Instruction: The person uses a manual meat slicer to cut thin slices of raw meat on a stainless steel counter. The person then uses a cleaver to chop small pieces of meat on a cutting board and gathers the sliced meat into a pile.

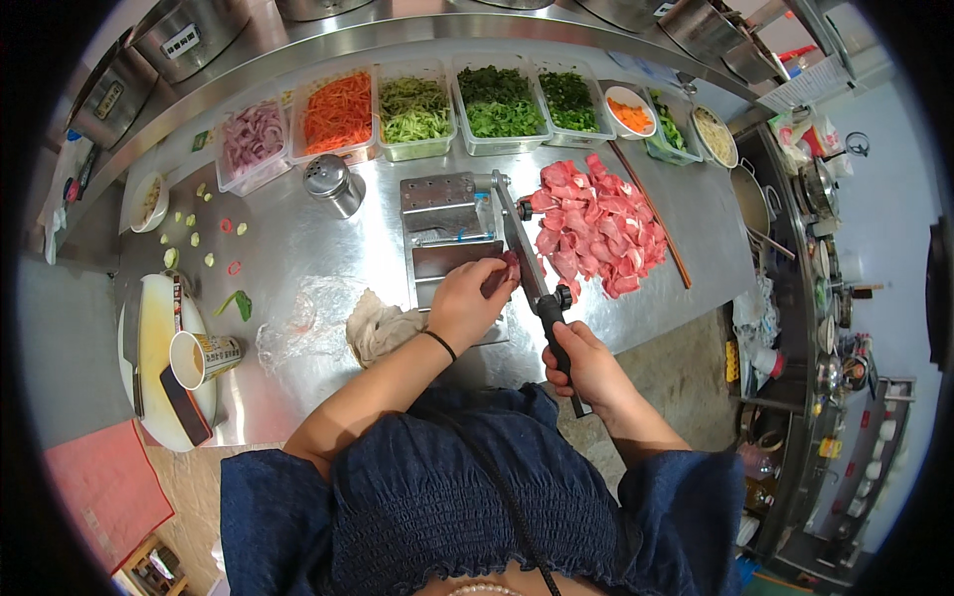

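Observation:
My left hand (471,299) grips a small piece of raw red meat (510,270) on the bed of a manual meat slicer (458,258), close beside its blade. The black handle (560,346) of the slicer's blade arm is in my right hand (585,363), and the long metal blade (522,246) slants down across the slicer's right side. A pile of sliced raw meat (596,231) lies on the steel worktop right of the blade. A crumpled cloth (384,328) lies by my left forearm.
Behind the slicer stand tubs of sliced onion (253,138), shredded carrot (337,112) and chopped greens (501,112), with a steel shaker (332,185) before them. Chopsticks (656,216) flank the meat. At left, a cutting board (153,313) bears a knife (133,335), a paper cup (205,357) and a phone (186,408).

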`<state>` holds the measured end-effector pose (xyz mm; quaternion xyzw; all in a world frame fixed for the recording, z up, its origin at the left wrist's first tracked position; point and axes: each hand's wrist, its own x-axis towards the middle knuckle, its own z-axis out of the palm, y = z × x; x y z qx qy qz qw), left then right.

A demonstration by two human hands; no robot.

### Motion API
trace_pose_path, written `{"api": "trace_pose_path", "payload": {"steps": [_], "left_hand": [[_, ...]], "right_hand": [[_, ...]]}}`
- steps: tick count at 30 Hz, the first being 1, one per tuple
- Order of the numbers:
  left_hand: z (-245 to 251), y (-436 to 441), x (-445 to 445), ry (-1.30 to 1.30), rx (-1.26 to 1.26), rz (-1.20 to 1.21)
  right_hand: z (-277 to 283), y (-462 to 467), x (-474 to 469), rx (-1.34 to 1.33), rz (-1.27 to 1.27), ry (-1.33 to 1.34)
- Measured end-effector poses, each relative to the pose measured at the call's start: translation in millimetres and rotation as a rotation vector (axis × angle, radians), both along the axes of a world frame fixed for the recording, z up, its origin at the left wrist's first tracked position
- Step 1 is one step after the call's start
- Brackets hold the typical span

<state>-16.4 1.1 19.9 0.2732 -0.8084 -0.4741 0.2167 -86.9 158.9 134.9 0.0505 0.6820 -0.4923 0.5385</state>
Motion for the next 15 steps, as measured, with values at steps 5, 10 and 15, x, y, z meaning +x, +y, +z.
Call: {"api": "trace_pose_path", "payload": {"steps": [5,10,15], "left_hand": [[0,2,0,0.033,-0.058,0.0],[-3,3,-1,0.029,-0.074,-0.004],[-5,2,-1,0.063,-0.119,-0.005]], "right_hand": [[9,-6,-4,0.059,0.06,-0.006],[2,-7,-2,0.108,0.18,0.091],[-1,-6,-5,0.133,0.2,0.085]]}}
